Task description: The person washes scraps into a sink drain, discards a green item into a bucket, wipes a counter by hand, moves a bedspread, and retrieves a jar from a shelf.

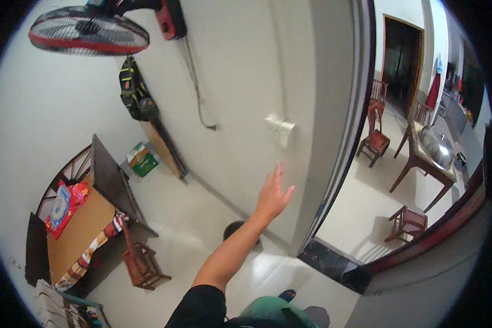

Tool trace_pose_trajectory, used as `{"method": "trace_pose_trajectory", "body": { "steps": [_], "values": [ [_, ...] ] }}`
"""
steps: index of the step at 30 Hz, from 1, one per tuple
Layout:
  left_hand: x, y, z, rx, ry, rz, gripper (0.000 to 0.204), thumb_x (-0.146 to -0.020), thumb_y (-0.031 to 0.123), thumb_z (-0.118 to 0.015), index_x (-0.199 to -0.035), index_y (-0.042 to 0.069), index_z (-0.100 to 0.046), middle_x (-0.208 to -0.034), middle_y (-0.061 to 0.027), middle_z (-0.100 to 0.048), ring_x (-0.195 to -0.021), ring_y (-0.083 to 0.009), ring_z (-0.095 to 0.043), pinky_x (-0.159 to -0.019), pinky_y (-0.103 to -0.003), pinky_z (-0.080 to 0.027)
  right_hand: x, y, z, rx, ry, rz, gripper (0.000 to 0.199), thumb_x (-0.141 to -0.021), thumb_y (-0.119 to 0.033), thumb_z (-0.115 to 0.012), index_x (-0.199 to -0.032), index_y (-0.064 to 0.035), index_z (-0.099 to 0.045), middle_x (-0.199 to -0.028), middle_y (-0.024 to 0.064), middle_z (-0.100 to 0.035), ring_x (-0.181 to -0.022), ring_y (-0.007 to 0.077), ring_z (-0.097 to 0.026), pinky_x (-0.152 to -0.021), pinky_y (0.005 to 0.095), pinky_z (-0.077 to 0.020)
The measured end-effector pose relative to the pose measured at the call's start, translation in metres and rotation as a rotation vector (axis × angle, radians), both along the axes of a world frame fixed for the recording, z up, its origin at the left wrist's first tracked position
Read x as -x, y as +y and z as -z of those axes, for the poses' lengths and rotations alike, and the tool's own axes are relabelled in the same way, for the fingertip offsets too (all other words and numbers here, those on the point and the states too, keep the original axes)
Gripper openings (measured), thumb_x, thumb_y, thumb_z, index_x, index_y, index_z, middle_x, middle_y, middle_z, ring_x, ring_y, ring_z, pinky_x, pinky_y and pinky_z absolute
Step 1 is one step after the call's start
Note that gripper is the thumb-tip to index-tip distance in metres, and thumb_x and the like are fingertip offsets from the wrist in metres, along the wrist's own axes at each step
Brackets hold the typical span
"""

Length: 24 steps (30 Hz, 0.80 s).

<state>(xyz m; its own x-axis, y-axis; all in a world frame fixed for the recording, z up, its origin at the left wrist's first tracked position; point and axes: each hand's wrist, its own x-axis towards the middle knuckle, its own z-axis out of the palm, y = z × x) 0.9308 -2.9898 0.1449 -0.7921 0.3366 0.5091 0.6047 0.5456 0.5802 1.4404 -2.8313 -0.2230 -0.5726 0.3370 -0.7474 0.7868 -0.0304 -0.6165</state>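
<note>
My left hand (273, 194) reaches up toward the wall from a black sleeve (198, 309), at the end of a bare forearm. Its fingers stretch upward, the thumb standing apart to the right, and nothing is held. Just above the fingertips, white switch plates (281, 131) are mounted on the wall; the hand looks apart from them. Left of these, a loose plug (212, 127) hangs on a grey cord against the wall. No part of my right hand shows.
A fan (87, 31) is mounted high at left, with a backpack (136, 90) below. A bed (76, 232) and wooden chair (142, 265) stand left. Beside my forearm sits a dark round bin (233, 230). Right, past the doorway's black threshold (333, 265), are chairs and a table (415, 156).
</note>
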Motion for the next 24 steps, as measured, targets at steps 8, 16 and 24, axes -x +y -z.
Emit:
{"method": "trace_pose_trajectory", "body": {
  "steps": [8,16,24],
  "values": [
    [0.027,0.096,-0.026,-0.215,-0.185,-0.228,0.065,-0.072,0.012,-0.055,-0.125,0.004,-0.018,-0.103,-0.0124,-0.045,-0.086,-0.0215,-0.050,-0.072,-0.033,-0.043,0.014,0.186,0.089,-0.278,0.107,0.003,0.027,-0.076,-0.029,-0.052,-0.090,-0.0057,-0.055,-0.073,0.0106,-0.055,-0.063,0.0255,-0.051,-0.058,0.0382,-0.0431],
    [0.079,0.005,0.066,-0.154,-0.230,-0.822,0.019,-0.066,-0.004,-0.040,-0.085,-0.006,-0.042,-0.091,-0.0205,-0.047,-0.086,-0.0309,-0.045,-0.083,-0.037,-0.034,0.081,0.333,0.012,-0.075,-0.131,0.102,0.029,-0.078,-0.027,-0.054,-0.090,-0.0002,-0.054,-0.076,0.0110,-0.056,-0.062,0.0185,-0.052,-0.056,0.0362,-0.0432],
    [0.014,0.100,0.156,-0.699,-0.403,-0.659,0.053,-0.076,-0.002,-0.039,-0.125,0.002,-0.021,-0.088,-0.0144,-0.048,-0.053,-0.0121,-0.043,-0.042,-0.022,-0.034,0.043,0.452,0.057,-0.237,-0.468,-0.265,0.040,-0.077,-0.042,-0.049,-0.096,-0.0077,-0.058,-0.090,0.0079,-0.059,-0.081,0.0211,-0.055,-0.084,0.0350,-0.0379]
  ]
}}
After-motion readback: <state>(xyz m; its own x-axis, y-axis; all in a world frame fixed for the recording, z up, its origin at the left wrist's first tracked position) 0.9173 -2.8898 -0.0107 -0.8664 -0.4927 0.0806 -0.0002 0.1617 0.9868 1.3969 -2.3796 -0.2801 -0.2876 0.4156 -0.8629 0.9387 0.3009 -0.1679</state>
